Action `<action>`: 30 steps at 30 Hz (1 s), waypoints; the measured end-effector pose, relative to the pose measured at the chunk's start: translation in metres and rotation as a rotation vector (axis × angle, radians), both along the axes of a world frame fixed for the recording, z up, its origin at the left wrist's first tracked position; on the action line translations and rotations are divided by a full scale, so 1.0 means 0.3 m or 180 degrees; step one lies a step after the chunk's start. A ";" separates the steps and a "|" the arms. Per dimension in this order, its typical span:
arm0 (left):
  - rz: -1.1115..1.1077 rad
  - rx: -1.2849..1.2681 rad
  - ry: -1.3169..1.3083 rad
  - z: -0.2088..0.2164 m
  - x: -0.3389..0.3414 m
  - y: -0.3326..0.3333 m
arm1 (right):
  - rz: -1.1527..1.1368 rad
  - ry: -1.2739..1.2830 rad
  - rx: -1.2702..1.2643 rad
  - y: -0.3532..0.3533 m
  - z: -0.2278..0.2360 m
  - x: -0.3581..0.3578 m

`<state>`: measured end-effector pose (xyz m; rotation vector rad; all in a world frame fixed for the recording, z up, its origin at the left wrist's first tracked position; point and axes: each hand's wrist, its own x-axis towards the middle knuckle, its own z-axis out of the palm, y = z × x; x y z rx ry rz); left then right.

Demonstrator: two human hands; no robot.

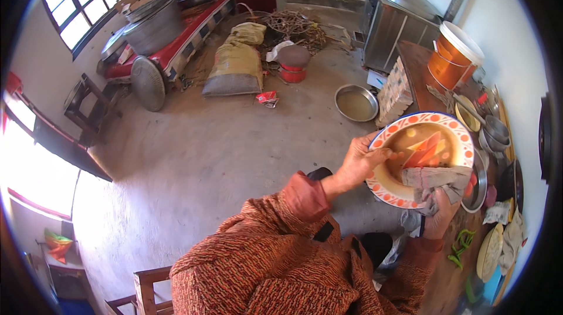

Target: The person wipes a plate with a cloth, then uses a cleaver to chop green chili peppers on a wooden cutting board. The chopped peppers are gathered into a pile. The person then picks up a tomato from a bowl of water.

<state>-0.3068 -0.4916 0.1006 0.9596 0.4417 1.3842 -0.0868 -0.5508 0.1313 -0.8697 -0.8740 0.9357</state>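
I hold a wide enamel basin (387, 188) tilted up at the right; its white rim carries orange dots and a thin blue edge. Inside it is brownish with an orange and yellow pattern. My left hand (359, 163) is closed on the basin's left rim, thumb on the inner side and the other fingers mostly hidden behind. A grey cloth (437, 181) is bunched in my right hand (441, 215), pressed over the basin's lower right rim. The right fingertips are partly covered by the cloth.
Beside the basin, a counter (413, 80) bears an orange bucket (448, 68), ladles, bowls and green peppers (461, 246). A metal bowl (356, 102) sits on the floor ahead. Farther off are a sack (234, 68), a red stool (292, 73), twigs (296, 27) and a metal stove (384, 27).
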 end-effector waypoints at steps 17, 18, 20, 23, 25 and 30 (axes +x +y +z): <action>0.0537 -0.0305 -0.0142 -0.042 0.120 -0.116 | -0.0130 0.0712 0.0171 0.059 -0.112 -0.097; 0.0550 -0.0355 -0.0222 -0.020 0.065 -0.079 | -0.0209 0.0504 0.0050 0.048 -0.100 -0.068; 0.0178 -0.0409 0.0459 0.007 -0.038 0.001 | -0.0374 0.0274 -0.0149 0.019 -0.070 -0.060; 0.0504 -0.0277 0.0075 -0.004 -0.004 0.019 | -0.0660 0.0356 -0.0079 0.018 -0.069 -0.103; 0.0710 -0.0332 -0.0202 0.005 0.023 0.003 | -0.0791 0.0605 0.0253 0.045 -0.119 -0.152; 0.1407 -0.0727 -0.0436 -0.070 0.052 -0.044 | -0.0056 0.1373 -0.0453 0.024 -0.180 -0.299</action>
